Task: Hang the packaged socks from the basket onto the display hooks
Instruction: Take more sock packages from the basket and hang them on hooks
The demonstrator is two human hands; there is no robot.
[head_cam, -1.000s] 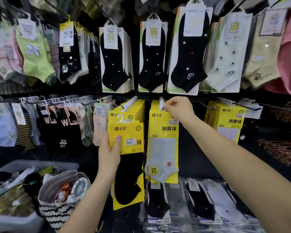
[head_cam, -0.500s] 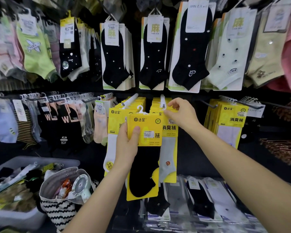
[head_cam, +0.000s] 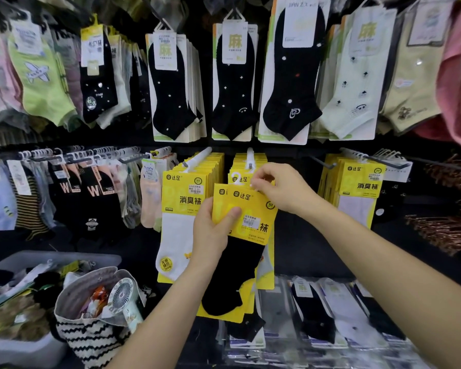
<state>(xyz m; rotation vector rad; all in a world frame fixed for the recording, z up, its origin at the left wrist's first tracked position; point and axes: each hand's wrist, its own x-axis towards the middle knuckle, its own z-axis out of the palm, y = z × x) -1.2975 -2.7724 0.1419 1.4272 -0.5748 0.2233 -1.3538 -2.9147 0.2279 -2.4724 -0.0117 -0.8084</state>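
Sock wall's packed, basket (head_cam: 64,255) low on the left. Your left hand (head_cam: 210,230) grips the black sock pack (head_cam: 250,206), which just slid right to the next hook (head_cam: 249,158). Your right hand (head_cam: 282,190) pinches its top. Nearly hung, not on yet.

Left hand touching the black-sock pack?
Touching. Head view: the left hand grips the black-sock pack, thumb pressed flat on its yellow card front.

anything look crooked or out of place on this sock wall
Only the black sock pack stands out: it sits tilted in the left hand, in front of the straight-hanging yellow packs, apparently not yet on a hook.
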